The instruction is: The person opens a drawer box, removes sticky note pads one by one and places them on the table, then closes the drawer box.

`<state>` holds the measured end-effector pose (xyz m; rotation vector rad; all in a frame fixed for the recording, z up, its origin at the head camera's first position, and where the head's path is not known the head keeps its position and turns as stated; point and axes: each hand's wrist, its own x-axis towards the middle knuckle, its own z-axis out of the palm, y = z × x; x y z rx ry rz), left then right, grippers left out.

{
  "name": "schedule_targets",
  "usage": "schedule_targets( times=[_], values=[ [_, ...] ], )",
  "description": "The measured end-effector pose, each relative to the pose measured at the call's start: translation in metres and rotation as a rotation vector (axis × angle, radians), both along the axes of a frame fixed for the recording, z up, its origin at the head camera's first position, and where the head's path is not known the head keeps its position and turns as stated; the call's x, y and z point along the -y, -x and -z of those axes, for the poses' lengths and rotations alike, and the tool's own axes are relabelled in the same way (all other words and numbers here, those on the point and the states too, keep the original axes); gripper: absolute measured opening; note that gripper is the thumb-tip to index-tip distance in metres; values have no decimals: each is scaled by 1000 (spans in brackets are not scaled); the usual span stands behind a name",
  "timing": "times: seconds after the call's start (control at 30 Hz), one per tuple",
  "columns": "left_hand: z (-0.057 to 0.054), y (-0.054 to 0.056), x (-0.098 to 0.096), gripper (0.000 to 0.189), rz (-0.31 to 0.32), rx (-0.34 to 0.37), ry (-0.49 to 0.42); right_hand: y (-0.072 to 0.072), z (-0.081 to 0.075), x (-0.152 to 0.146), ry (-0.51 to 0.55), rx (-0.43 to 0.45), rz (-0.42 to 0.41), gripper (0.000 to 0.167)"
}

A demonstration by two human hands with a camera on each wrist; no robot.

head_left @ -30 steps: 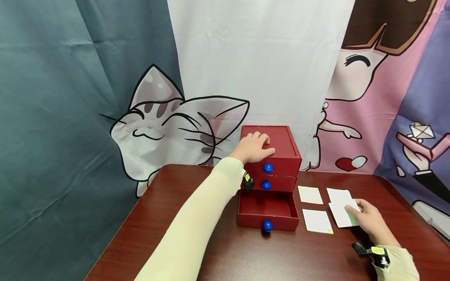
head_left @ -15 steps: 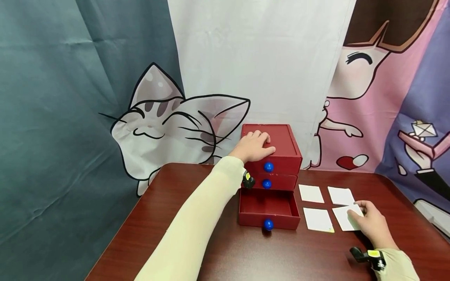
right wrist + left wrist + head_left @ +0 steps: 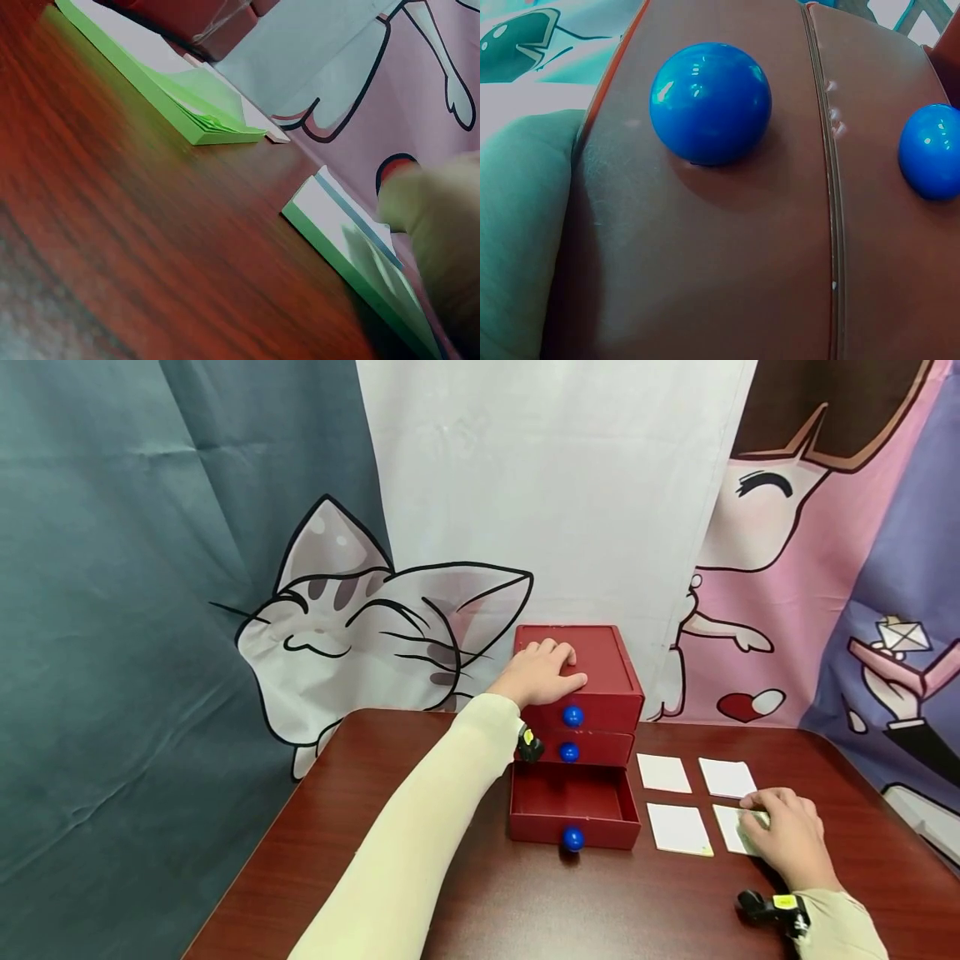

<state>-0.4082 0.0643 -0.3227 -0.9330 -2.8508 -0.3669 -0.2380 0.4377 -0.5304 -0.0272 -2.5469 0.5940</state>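
Observation:
My left hand (image 3: 538,673) rests on top of the red drawer box (image 3: 600,656), fingers lying over the lid. Part of that hand shows at the left edge of the left wrist view, beside a blue knob (image 3: 710,103). My right hand (image 3: 787,831) is over the near right sticky note pad (image 3: 731,832), with thumb and forefinger apart and nothing held between them. In the right wrist view that pad has a white top and green side (image 3: 326,251), and the blurred thumb (image 3: 427,206) is just above it. The hand covers the pad's right part.
The bottom drawer (image 3: 573,833) stands pulled out; the two drawers above are shut. A far left pad (image 3: 663,773), a far right pad (image 3: 727,778) and a near left pad (image 3: 678,829) lie beside it on the brown table (image 3: 495,902). Printed curtain (image 3: 555,510) hangs behind.
My right hand has lowered the sticky note pad toward me onto the table, off the far right pad it overlapped, and let go of it. The left hand stays put.

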Motion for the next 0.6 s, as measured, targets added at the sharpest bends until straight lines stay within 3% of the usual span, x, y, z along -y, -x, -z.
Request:
schedule_targets(
  times=[0.1,0.23,0.6],
  values=[
    [0,0,1,38,-1,5,1,3,3,1,-74,-63,-72,6],
    [0,-1,0,39,-2,9,5,3,5,1,-143,-37,-126,10],
    [-1,-2,1,39,-4,10,-1,-2,1,5,-135,-21,-144,11]
  ],
)
